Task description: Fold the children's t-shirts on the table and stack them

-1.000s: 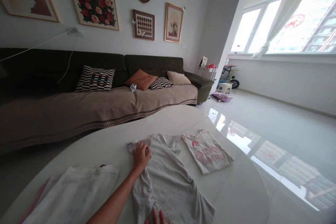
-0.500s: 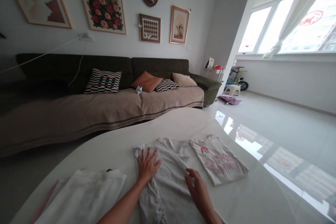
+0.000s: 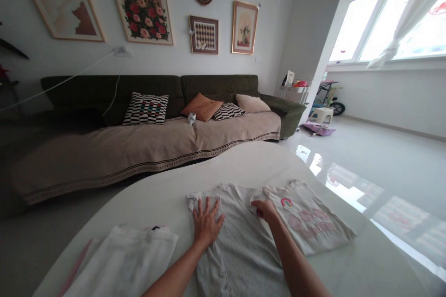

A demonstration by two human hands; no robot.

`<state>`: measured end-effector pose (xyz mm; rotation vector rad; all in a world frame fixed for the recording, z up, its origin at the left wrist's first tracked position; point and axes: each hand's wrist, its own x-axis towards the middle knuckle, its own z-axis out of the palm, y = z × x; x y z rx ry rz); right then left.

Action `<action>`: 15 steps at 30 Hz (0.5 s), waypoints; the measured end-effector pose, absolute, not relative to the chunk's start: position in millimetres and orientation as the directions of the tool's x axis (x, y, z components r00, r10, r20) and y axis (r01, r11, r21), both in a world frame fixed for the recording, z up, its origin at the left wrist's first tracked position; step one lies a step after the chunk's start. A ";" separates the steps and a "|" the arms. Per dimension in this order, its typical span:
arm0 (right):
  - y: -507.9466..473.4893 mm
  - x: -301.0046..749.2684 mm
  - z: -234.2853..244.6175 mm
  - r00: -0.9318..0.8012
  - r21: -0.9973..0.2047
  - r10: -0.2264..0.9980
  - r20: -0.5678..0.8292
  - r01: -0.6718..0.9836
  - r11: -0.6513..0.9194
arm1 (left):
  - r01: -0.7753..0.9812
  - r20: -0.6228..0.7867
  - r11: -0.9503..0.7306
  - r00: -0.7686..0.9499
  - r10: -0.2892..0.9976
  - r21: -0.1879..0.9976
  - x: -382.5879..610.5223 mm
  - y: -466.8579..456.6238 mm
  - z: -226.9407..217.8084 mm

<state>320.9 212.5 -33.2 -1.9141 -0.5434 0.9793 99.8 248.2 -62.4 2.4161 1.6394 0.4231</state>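
The left grip point(image 3: 208, 222) lies spread, palm down, on the gray shirt point(image 3: 247, 250), which stretches beneath it across the counter point(image 3: 156, 199). The right grip point(image 3: 264, 209) pinches its sleeve point(image 3: 256, 196), just beside the printed shirt point(image 3: 310, 220).

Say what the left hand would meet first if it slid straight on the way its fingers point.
First, probably, the throw on the sofa, past the far edge of the grey shirt under the left hand and a bare stretch of table; depth and height are hard to judge.
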 end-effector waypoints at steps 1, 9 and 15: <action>213.7 322.3 -33.3 0.571 -0.845 0.683 -0.456 -0.037 -0.533 | 0.872 0.126 -0.371 0.349 0.929 0.318 99.7 248.1 -62.0; 211.3 333.1 -25.3 0.486 -0.776 0.646 -0.588 -0.116 -0.620 | 0.888 0.134 -0.372 0.348 0.928 0.271 99.9 245.6 -62.1; 214.4 325.9 -14.0 0.517 -0.869 0.716 -0.469 -0.128 -0.478 | 0.887 0.151 -0.378 0.349 0.925 0.264 100.1 245.0 -63.2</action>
